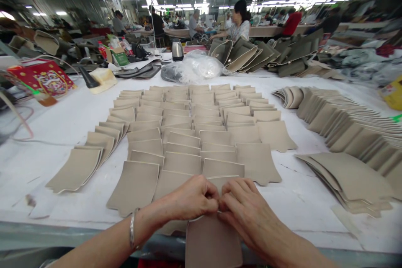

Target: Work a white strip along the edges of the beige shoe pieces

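White table: (292, 197) spans the view, its near edge just in front of the wearer.
Spread panels: (184, 157) overlapping columns across the middle of the white table; where the front ones show whole, the straight edge faces away and the notched, shaped end points to the wearer.
Right-side row: (342, 130) many like panels packed close, running back to the left, with a flat pile (351, 176) at its near end.
Left-side row: (75, 167) a shorter overlapping line, slanting away to the right, shaped end nearest.
Beige panel: (213, 243) at the bottom centre, reaching over the near edge of the white table; side edges run from the hands toward the wearer, but its lower end is cut off by the frame, so the long axis cannot be settled.
Left hand: (196, 194) fingers curled, thumb and fingertips pinching the far edge of the beige panel.
Right hand: (243, 201) fingertips pinching that same edge, just beside the left's.
Red box: (52, 77) far left, colourful cartoon-like print, lettering unreadable.
Green carton: (118, 56) behind, print too small to read.
Bracelet: (132, 230) silvery, on the left wrist.
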`<state>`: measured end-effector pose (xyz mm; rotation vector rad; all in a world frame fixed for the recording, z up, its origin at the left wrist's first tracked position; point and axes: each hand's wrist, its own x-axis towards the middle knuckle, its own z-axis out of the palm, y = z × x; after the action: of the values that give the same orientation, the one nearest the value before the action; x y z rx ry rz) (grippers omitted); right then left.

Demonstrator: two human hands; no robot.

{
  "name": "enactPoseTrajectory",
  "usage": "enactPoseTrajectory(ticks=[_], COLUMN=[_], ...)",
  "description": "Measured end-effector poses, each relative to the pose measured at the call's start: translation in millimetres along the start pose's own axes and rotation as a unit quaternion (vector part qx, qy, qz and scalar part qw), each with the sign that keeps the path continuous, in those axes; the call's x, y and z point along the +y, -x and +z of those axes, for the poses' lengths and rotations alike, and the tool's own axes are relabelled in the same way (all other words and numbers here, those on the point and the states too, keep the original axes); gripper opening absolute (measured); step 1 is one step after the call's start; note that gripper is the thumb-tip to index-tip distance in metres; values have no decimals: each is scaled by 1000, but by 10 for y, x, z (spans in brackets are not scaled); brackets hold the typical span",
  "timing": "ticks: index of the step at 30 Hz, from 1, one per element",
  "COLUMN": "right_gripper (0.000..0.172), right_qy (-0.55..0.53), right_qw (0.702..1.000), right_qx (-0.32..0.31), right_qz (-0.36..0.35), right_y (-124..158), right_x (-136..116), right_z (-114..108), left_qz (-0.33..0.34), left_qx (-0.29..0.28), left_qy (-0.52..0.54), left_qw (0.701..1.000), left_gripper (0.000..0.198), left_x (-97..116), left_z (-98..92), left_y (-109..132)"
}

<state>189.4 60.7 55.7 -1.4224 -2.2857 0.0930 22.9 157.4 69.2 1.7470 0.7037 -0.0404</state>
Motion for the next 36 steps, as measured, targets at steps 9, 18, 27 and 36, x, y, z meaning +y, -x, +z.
enactPoseTrajectory(ticks=[9,18,27,36], right_gripper=[21,18,18,21], right_qy=[21,9,-258,-298], right_qw=[998,1000,958,939], right_qx=[-15,15,-82,-78], right_qz=[-50,-10,95,154], right_y=[-36,141,390,372], right_x=[-88,-283,-268,-342], right_z=[-215,-395,-263,-141], left_qz=[23,60,19,-54], left_qx=[59,-122,-66,-23], left_qy=[-99,31,65,21], left_qw=[993,990,995,998], left_gripper=[12,15,38,15], left_x=[204,215,-4,-62], left_z=[-270,-167,-43,104], left_y=[-63,-46,539,700])
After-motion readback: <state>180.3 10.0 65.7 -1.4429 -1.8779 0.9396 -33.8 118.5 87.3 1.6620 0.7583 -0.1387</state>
